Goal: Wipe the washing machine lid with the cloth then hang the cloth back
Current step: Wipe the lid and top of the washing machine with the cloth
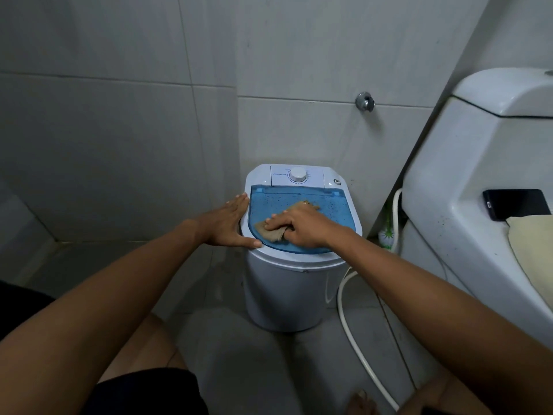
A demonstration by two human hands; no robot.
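Blue see-through lid (335, 211) on top of a small white washing machine (287, 289), down on the grey tiled floor (239, 348) in a corner of grey wall tiles. Little drops of water dotted over the far part of the lid. Brown cloth (270, 230) lying flat on the lid, near the middle and the front left. Right hand (299, 227) pressed down on top of the cloth, fingers bent and bunched on it, thumb tucked around a fold near the front edge. One end of the cloth sticking out past the fingers at the left, another end poking out behind the hand toward the back of the lid. Left hand (229, 224) open and flat against the left side of the machine, fingers stretched along the white rim just beside the lid, thumb lying across the front rim. Nothing held in it. White round knob (297, 175) behind the lid, on the control panel. White toilet tank (478, 163) to the right, with a black phone (516, 203) and a pale folded towel (532, 250) on it. White hose (353, 330) curling on the floor between the machine and the toilet. Shiny metal tap (365, 101) up on the wall.
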